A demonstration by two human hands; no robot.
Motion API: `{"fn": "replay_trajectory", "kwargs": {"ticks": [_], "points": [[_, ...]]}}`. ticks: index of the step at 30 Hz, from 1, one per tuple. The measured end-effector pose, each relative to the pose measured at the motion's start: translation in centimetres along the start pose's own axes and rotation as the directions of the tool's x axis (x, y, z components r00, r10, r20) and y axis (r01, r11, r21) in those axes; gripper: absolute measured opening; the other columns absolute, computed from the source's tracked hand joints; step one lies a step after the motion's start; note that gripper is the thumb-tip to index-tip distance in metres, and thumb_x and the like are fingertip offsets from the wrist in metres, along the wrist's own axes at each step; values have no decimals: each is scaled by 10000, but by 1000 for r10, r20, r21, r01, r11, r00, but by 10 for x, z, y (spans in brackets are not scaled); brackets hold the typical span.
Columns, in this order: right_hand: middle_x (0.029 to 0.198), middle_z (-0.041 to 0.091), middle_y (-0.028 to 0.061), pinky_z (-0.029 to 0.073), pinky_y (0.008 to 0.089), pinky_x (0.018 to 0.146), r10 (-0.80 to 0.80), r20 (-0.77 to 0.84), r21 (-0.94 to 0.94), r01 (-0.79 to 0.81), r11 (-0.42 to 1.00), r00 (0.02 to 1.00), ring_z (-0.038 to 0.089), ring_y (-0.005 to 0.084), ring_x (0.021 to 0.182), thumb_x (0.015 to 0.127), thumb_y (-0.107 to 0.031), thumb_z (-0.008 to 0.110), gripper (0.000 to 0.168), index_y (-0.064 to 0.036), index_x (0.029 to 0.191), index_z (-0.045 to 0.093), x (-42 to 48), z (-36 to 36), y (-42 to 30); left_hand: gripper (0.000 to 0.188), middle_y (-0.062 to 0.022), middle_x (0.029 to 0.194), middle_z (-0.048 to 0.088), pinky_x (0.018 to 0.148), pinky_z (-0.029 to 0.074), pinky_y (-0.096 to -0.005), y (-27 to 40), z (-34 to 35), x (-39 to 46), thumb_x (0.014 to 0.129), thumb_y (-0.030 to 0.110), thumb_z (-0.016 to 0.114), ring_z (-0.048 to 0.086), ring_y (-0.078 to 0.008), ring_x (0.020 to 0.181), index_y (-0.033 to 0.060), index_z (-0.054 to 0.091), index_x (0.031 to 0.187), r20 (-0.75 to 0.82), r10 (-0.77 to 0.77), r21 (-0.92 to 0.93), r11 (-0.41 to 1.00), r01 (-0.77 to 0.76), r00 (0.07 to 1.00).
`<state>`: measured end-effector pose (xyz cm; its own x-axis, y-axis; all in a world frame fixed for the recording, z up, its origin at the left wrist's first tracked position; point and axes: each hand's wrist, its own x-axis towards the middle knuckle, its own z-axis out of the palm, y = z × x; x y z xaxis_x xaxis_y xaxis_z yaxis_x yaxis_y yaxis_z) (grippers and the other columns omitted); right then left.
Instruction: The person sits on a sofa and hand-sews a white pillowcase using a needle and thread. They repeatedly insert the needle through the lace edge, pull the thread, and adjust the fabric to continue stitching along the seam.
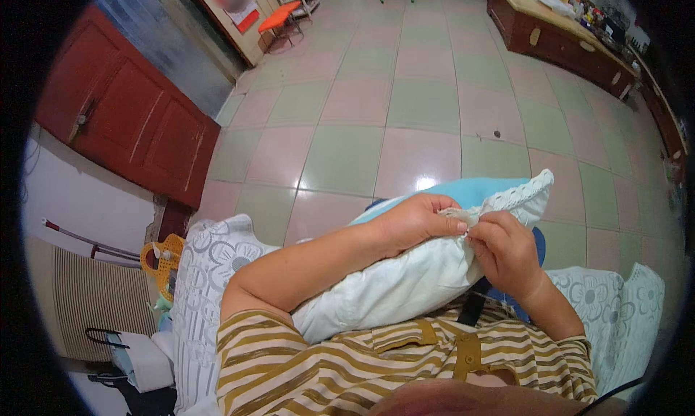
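Across my lap lies a stuffed cloth piece like a pillow, white on the side towards me and light blue on the far side. A white braided trim runs along its upper edge to a corner at the right. My left hand grips that edge between thumb and fingers. Just right of it, my right hand pinches the same edge, its fingertips almost touching the left thumb. Whether a needle or another small item sits between the fingertips is too small to tell.
Patterned white covers lie on the seat around me. At the left are a red wooden door, a yellow plastic item and a white bag. Beyond the tiled floor stand an orange folding stool and a cluttered brown counter.
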<state>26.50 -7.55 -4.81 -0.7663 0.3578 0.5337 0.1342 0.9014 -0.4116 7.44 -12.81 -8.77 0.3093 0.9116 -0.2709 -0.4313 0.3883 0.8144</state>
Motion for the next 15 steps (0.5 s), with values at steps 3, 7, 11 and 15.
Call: {"fn": "replay_trajectory", "kwargs": {"ticks": [3, 7, 11, 15], "points": [[810, 577, 116, 481, 330, 612, -48, -86, 44, 52, 998, 995, 575, 265, 704, 711, -19, 670, 151, -32, 832, 580, 0, 1, 4, 138, -19, 877, 624, 744, 461, -219, 1, -1, 1, 836, 118, 648, 576, -79, 811, 38, 605, 939, 2, 4, 36, 999, -4, 1000], [794, 585, 108, 464, 302, 603, -5, -169, 233, 45, 971, 986, 564, 225, 696, 766, -31, 645, 114, -20, 834, 555, -2, -5, 10, 132, -20, 876, 625, 741, 463, -219, 1, -1, 4, 842, 122, 642, 579, -79, 807, 40, 602, 937, -2, 5, 57, 998, -5, 1000], [743, 590, 80, 448, 257, 561, 241, -131, 677, -90, 730, 962, 539, 148, 617, 875, -98, 572, 112, -16, 865, 496, -18, 3, 15, 139, -23, 878, 629, 734, 473, -221, 2, 0, 8, 841, 126, 644, 590, -83, 802, 39, 602, 942, -29, -37, 11, 999, 37, 999], [684, 579, 48, 427, 217, 526, 313, 9, 799, -195, 568, 950, 517, 97, 572, 929, -168, 508, 158, -25, 888, 454, -34, 16, 22, 134, -25, 880, 635, 734, 479, -223, 1, -3, 17, 840, 120, 644, 597, -87, 801, 38, 603, 938, -35, -64, -15, 998, 64, 997]]}}
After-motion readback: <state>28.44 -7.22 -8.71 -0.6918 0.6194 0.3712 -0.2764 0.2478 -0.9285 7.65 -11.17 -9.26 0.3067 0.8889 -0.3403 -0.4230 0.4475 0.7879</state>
